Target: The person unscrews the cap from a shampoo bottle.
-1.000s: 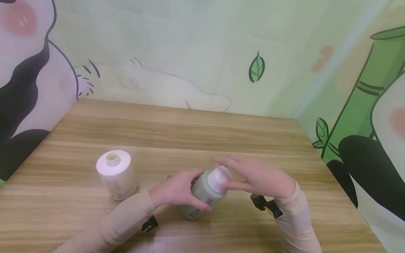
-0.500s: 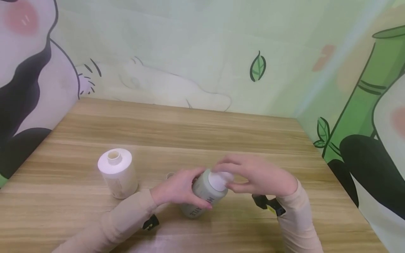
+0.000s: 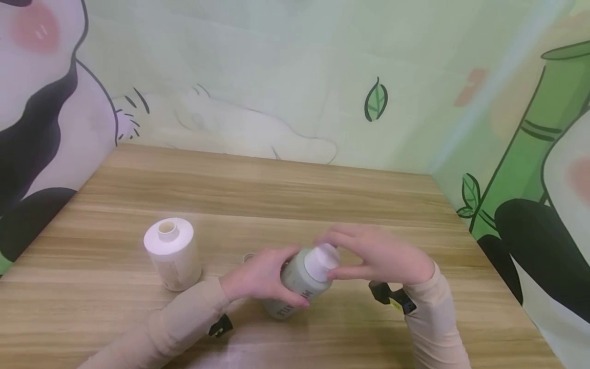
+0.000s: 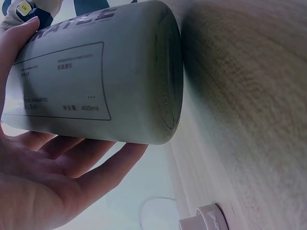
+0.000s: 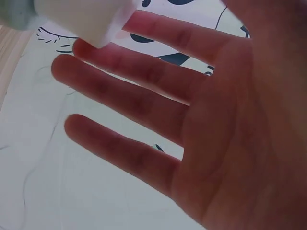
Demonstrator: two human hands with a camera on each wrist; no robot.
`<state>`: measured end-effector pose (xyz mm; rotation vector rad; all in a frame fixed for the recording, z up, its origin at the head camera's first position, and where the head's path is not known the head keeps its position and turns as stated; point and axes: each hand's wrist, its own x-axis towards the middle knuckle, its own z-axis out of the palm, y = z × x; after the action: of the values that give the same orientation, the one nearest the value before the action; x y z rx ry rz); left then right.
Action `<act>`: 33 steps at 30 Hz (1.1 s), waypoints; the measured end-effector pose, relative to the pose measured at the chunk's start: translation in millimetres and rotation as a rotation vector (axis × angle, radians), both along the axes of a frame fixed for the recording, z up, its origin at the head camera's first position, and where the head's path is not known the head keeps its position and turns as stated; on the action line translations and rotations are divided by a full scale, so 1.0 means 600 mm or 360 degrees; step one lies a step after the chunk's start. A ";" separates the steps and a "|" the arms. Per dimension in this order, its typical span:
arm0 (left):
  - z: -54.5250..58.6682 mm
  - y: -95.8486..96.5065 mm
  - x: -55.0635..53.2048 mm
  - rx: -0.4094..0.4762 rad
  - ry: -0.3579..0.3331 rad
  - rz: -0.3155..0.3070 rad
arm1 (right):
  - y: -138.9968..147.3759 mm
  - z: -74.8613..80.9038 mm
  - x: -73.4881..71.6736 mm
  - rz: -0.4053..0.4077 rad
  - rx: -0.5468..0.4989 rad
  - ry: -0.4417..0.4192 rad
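Observation:
A grey-green shampoo bottle [image 3: 306, 277] with a white cap [image 3: 322, 260] leans over the table, its top tilted toward the right. My left hand [image 3: 262, 271] grips its body, thumb on the near side and fingers wrapped behind. In the left wrist view, the printed label and the base of the shampoo bottle [image 4: 91, 76] show, the base close to the wood. The thumb and index finger of my right hand [image 3: 378, 253] pinch the white cap from opposite sides. Seen from the right wrist, the other fingers [image 5: 120, 96] stretch out rather straight beside the cap [image 5: 91, 19].
A white bottle [image 3: 175, 256] with an uncapped neck stands upright on the wooden table [image 3: 276, 189], left of my hands. Behind my left hand lies a small pale part [image 3: 248, 257], partly hidden; the left wrist view shows a pale pinkish part [image 4: 206, 219]. Printed fabric walls border the table.
My right fingers have shifted around the white cap, which was more covered half a second ago and shows more now. The left hand and the bottle have stayed nearly still.

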<state>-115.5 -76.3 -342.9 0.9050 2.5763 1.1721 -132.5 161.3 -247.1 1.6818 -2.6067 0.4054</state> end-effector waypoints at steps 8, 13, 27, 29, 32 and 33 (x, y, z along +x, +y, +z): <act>-0.001 0.001 0.000 0.0020 -0.0044 -0.0005 | 0.002 -0.004 -0.004 0.0232 -0.0075 0.0132; 0.000 0.001 -0.001 0.0022 -0.0027 -0.0009 | 0.003 -0.002 -0.002 0.0255 -0.0086 0.0087; -0.001 0.002 0.000 -0.0002 0.0033 -0.0010 | 0.002 -0.003 -0.001 0.0048 -0.0053 0.0087; -0.001 0.002 0.000 -0.0008 0.0031 -0.0005 | 0.003 -0.004 -0.003 0.0124 -0.0080 0.0110; -0.001 0.001 0.000 -0.0004 0.0022 -0.0005 | 0.004 -0.003 -0.004 0.0204 -0.0101 0.0126; -0.001 0.001 0.000 -0.0001 0.0020 -0.0006 | 0.004 -0.003 -0.003 0.0203 -0.0102 0.0116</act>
<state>-115.6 -75.4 -343.3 0.9200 2.5835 1.1682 -134.4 163.7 -248.8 1.8120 -2.4181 0.4172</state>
